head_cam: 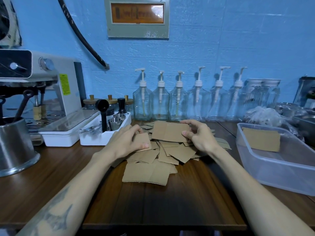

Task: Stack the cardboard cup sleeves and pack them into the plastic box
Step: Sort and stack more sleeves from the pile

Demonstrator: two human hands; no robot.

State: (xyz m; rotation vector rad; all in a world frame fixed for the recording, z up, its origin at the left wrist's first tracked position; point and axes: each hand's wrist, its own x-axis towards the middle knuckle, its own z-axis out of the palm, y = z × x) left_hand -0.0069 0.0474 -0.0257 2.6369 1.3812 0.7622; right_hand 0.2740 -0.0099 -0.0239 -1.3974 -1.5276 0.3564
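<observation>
Right hand (198, 135): grip pinches one flat cardboard sleeve (169, 131), held up at mid frame – thumb on its right edge.
Left hand (127, 142): grip holds a smaller sleeve (142, 139), just left of the 1st.
Pile (163, 154): loose sleeves on the wood surface (51, 167), under both hands.
Plastic box (272, 169): right side of frame – w/ one stack of sleeves (261, 140) inside.
</observation>
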